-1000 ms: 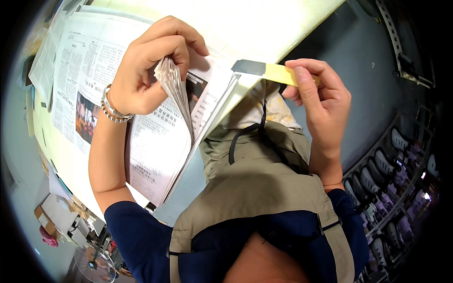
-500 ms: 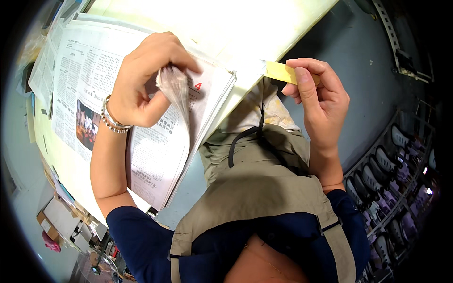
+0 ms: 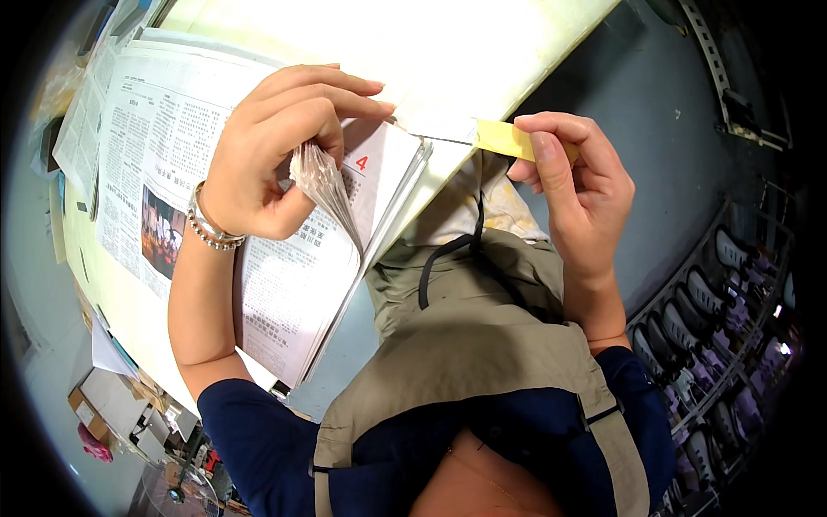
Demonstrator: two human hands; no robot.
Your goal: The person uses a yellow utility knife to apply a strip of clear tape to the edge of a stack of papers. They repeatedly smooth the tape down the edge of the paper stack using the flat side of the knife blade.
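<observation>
A thick stack of newspapers (image 3: 289, 302) lies on the pale table at its right edge, several sheets folded over. My left hand (image 3: 276, 146) pinches a bunch of bent newspaper pages (image 3: 320, 177) between thumb and index finger. Its other fingers stretch toward the stack's far corner. In my right hand (image 3: 581, 172), just off the table edge, is the flat yellow handle of a thin-bladed knife (image 3: 508, 140). The narrow blade points left, its tip beside the stack's corner; whether it touches the paper I cannot tell.
More newspaper sheets (image 3: 155, 112) spread over the left of the pale table (image 3: 448, 52). Racks of shoe-like items (image 3: 689, 319) stand at the lower right. A fan (image 3: 177, 491) and cardboard boxes (image 3: 86, 409) are at the lower left.
My left hand's outer fingers have stretched out to the right, and the pinched pages have fanned and shifted slightly right. My right hand has moved a little left with the knife, whose blade now shows.
</observation>
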